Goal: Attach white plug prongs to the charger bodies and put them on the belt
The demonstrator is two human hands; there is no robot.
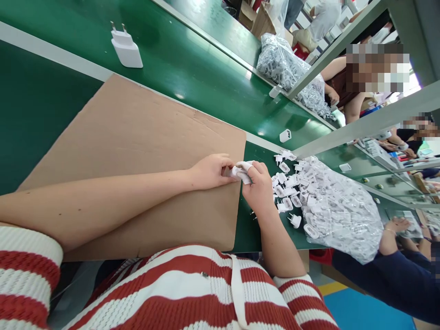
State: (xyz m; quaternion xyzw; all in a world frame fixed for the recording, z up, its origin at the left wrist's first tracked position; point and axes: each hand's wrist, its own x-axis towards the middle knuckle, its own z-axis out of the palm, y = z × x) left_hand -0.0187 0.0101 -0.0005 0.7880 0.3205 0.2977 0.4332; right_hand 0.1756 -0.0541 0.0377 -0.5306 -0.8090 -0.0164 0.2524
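The right hand's (260, 187) fingers grasp a small white piece (236, 173) at frame centre; the left hand's (211, 172) fingers pinch its left end. Cardboard (147, 133) lies beneath; rightward, loose white plugs (288, 180) sit beside a filled clear bag (343, 206).

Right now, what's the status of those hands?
Right hand: gripping small white plastic piece. Left hand: fingertips at its edge. White plastic plugs: loose pile, beside right hand.

Cardboard (137, 137) covers the counter (192, 68) from left to centre; one plug (127, 51) lies upper left, loose plugs (287, 204) right, beside a plug-filled bag (340, 206).
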